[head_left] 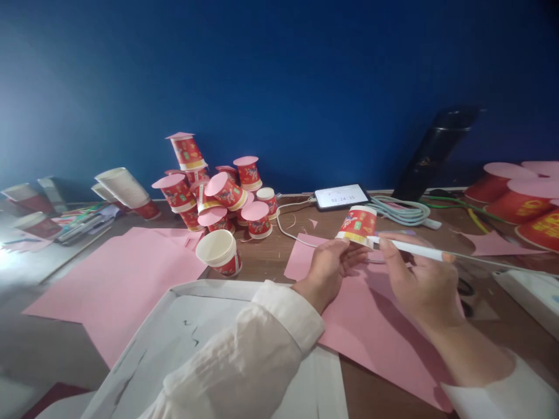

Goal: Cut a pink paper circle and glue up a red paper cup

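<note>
My left hand [328,269] grips a small red paper cup [358,224], tilted on its side above a pink paper sheet [371,326]. My right hand [419,278] holds a thin white pen-like tool [410,248] with a cord trailing right; its tip touches the cup's rim. Both arms wear white sleeves.
A pile of red cups with pink paper lids [218,192] stands at the back. One open cup [219,251] stands alone beside another pink sheet [117,279]. A phone [341,196], cables [399,210], a white tray [192,326], stacked white cups [124,187] and larger capped cups [519,198] surround the work area.
</note>
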Demonstrator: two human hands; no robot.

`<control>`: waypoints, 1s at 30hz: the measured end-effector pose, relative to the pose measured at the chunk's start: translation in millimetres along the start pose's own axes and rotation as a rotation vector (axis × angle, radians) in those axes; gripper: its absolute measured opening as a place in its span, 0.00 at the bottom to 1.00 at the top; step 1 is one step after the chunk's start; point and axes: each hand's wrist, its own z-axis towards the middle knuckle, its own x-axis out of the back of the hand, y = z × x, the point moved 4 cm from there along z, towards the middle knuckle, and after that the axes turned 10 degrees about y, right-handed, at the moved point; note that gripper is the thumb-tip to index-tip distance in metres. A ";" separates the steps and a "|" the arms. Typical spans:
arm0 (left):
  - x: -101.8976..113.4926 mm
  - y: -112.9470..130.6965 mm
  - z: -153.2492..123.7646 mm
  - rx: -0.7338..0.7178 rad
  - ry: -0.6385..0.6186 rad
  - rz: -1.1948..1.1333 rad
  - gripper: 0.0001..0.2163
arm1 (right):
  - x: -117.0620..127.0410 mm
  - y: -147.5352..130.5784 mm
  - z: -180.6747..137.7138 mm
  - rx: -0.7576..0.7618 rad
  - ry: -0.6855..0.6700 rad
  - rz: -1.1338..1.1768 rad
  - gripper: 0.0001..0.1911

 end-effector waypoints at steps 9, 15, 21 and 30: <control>0.8 -0.6 0.9 0.004 0.002 0.016 0.10 | -1.5 6.5 -4.3 -0.057 0.002 -0.023 0.14; 1.7 -0.2 1.6 -0.025 0.005 -0.016 0.09 | -2.2 4.9 -4.9 -0.034 -0.008 -0.011 0.13; 0.7 -0.7 1.4 -0.002 0.003 0.036 0.11 | -1.4 4.9 -2.8 -0.023 -0.001 -0.014 0.13; 0.3 -0.4 0.7 -0.010 0.013 0.056 0.10 | -2.7 5.9 -4.0 -0.033 0.026 -0.005 0.13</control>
